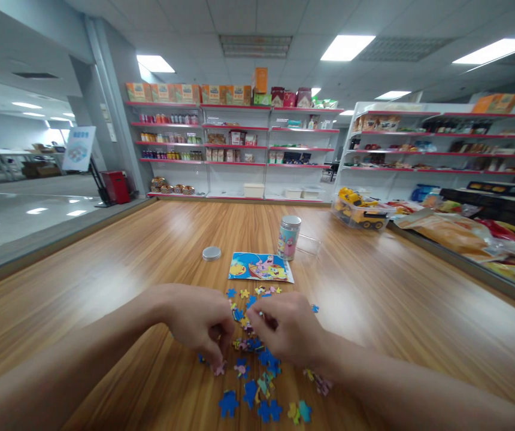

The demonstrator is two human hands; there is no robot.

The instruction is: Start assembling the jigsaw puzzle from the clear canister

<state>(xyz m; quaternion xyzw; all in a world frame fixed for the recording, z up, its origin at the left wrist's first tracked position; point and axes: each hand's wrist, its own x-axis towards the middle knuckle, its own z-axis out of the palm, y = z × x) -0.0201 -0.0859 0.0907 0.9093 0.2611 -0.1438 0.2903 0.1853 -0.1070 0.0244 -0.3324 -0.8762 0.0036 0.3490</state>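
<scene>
My left hand (203,320) is bent down to the table, its thumb and finger closed at a small pink puzzle piece (220,369). To its right, my right hand (287,326) has its fingers curled together over the spread of pieces; whatever it may hold is hidden. Blue puzzle pieces (229,404) and multicoloured ones lie loose between and below both hands, some partly covered by them. Just beyond the pieces lies a cartoon picture sheet (261,267). A cartoon-printed tin (289,238) stands upright behind its right end.
A round silver lid (211,253) lies left of the picture sheet. Right of the tin sits a clear plastic piece (309,243). A clear bin of yellow toy trucks (360,211) is at the far right of the wooden table (105,257). Stocked shelves (235,146) line the back.
</scene>
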